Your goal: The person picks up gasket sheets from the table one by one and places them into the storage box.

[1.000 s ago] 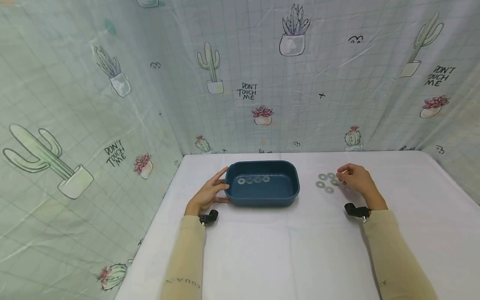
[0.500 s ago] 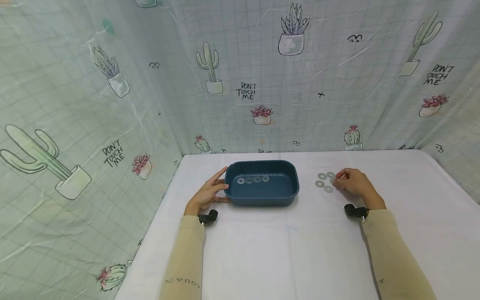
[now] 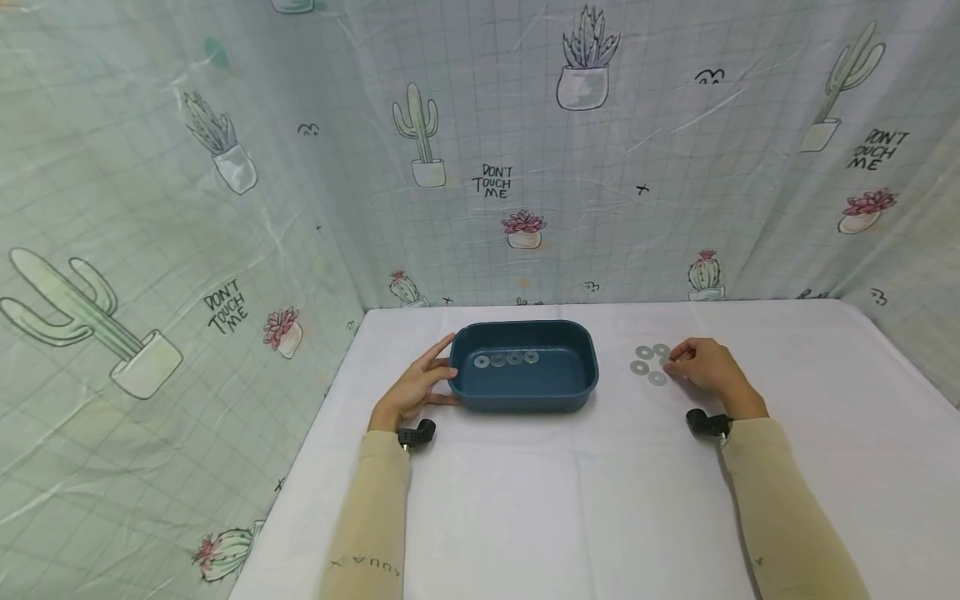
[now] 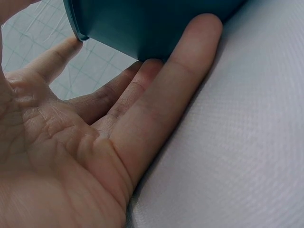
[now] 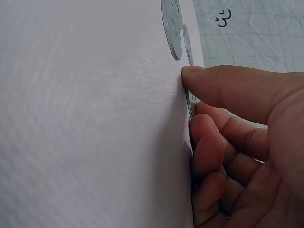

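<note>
The left hand (image 3: 411, 388) has its fingers spread and nearly straight, with tips touching the short left end of the blue tray (image 3: 525, 404); it does not close around it. The right hand (image 3: 708, 367) is curled, and its thumb and forefinger pinch one grey washer (image 3: 665, 362) low at the table surface. How firm this grip is, I cannot tell. Four washers (image 3: 515, 358) lie in a row on the floor of the tray, and four loose washers (image 3: 657, 378) lie between the tray and the right hand.

All this stands on a table (image 3: 502, 500) covered with white cloth, finely woven in the wrist views, with a faint crease toward the person. The tray is near the far edge. Behind the table, and also along the left side, hangs a pale grey-green curtain (image 3: 330, 217) with thin grid lines, shiny wrinkles, potted cacti and the words "DON'T TOUCH ME". The person wears beige sleeves (image 3: 783, 500) and a small black device (image 3: 707, 422) on each wrist.
</note>
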`<state>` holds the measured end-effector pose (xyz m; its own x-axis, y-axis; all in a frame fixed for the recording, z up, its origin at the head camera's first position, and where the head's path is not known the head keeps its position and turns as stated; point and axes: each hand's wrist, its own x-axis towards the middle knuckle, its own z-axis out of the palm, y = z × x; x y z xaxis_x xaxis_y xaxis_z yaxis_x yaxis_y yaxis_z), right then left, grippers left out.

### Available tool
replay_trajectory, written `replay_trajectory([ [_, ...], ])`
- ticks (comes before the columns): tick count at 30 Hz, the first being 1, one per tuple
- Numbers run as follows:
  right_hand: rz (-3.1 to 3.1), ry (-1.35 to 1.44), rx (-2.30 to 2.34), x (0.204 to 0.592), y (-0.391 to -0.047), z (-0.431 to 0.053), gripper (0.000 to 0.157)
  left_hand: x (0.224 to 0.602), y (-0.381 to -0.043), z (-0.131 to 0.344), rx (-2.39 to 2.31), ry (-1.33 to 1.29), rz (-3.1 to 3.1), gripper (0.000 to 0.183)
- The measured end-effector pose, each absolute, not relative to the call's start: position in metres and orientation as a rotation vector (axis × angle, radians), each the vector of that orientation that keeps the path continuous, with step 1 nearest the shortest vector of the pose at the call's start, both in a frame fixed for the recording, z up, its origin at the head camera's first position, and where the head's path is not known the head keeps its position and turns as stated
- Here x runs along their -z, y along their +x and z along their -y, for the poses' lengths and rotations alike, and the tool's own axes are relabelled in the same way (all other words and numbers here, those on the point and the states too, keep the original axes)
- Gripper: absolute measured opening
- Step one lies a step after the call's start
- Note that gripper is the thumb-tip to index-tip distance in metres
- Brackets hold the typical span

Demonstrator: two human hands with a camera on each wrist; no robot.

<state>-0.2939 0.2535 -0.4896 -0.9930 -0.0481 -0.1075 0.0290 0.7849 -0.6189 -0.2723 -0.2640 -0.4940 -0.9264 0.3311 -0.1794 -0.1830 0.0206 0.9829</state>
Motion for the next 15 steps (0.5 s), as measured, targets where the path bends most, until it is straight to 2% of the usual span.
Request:
replay_trajectory([
  [15, -2.730, 0.109, 0.996, 0.4841, -0.2941, -0.2444, 0.040, 0.4914, -0.2710, 0.2635, -1.962, 0.141, -1.952, 0.073],
])
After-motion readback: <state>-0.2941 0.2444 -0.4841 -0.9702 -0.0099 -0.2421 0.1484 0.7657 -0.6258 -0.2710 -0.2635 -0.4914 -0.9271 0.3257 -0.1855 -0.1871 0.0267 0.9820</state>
